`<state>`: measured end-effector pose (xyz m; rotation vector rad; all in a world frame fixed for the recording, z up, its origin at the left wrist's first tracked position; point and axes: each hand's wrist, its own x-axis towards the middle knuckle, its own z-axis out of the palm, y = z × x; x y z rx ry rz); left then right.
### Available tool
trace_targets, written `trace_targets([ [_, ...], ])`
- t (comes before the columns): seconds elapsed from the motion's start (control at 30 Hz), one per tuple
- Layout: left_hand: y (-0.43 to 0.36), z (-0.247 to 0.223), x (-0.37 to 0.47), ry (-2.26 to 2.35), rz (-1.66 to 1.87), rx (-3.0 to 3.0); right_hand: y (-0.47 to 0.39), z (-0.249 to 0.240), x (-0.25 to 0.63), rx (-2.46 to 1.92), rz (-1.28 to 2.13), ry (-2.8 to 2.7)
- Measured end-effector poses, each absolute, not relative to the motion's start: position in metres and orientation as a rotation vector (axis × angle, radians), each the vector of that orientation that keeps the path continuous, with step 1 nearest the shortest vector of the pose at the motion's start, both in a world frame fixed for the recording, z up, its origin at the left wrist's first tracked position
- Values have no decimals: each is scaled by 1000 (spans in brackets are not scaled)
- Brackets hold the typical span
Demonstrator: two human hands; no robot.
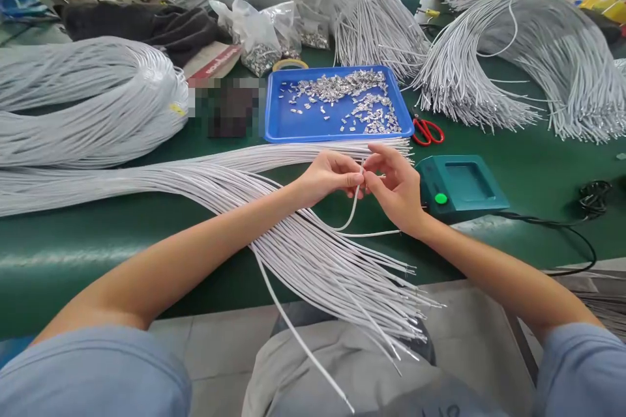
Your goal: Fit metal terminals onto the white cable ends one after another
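Bright, soft light lays pale glare on the green tabletop.

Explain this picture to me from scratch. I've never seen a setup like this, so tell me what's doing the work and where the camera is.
There is no machine arm here: a person works with two bare hands, and the one camera is worn on their head, looking forward and down. The left hand pinches a thin pale cable; the right hand has its fingertips beside it, too close to tell whether they hold something small.

On the green table, a loose cable bundle passes beneath the left forearm. Beyond the hands sits a blue tray of small metal pieces, with red-handled scissors beside it and a teal box nearer the right hand.
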<state>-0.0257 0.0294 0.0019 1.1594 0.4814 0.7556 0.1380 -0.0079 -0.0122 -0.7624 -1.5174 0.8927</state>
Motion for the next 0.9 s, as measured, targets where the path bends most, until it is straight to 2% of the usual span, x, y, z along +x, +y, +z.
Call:
trace_targets([
  [0.27, 30, 2, -24, 493, 749, 1146, -9, -14, 139, -784, 804, -1538],
  [0.6, 31, 1, -24, 485, 751, 1170, -10, -5, 138, -779, 855, -1483],
  [0.9, 30, 1, -23, 540, 752, 1207, -6, 1, 142, -812, 1132, -1322],
])
